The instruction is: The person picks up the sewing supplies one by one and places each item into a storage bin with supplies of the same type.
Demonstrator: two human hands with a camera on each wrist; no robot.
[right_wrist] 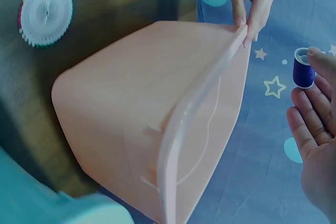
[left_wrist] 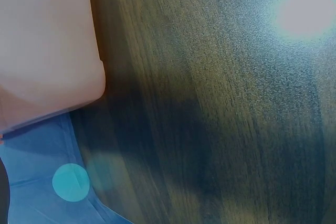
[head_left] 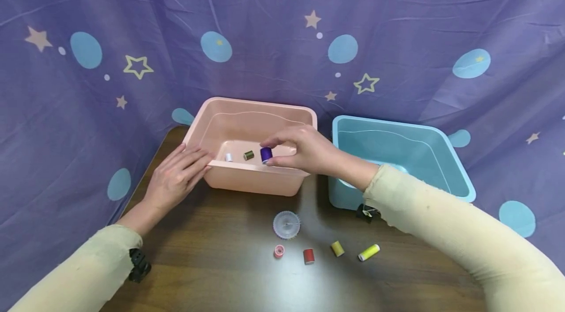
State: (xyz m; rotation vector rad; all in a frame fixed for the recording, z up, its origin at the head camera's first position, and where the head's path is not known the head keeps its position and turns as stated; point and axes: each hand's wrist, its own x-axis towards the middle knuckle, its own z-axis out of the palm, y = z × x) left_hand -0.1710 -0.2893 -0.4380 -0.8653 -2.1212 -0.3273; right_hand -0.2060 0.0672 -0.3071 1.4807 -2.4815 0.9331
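- Fingers of the right hand (head_left: 309,150) are pinching a purple spool (head_left: 266,154) over the pink bin (head_left: 251,182).
- Left hand (head_left: 178,174) is gripping the bin's rim.
- White spool (head_left: 228,157) and green spool (head_left: 249,155) are lying inside.
- Blue bin (head_left: 375,138) is standing alongside.

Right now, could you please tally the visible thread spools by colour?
White spool: 1
Olive green spool: 1
Purple spool: 1
Pink spool: 1
Red spool: 1
Mustard spool: 1
Bright yellow spool: 1
Total: 7
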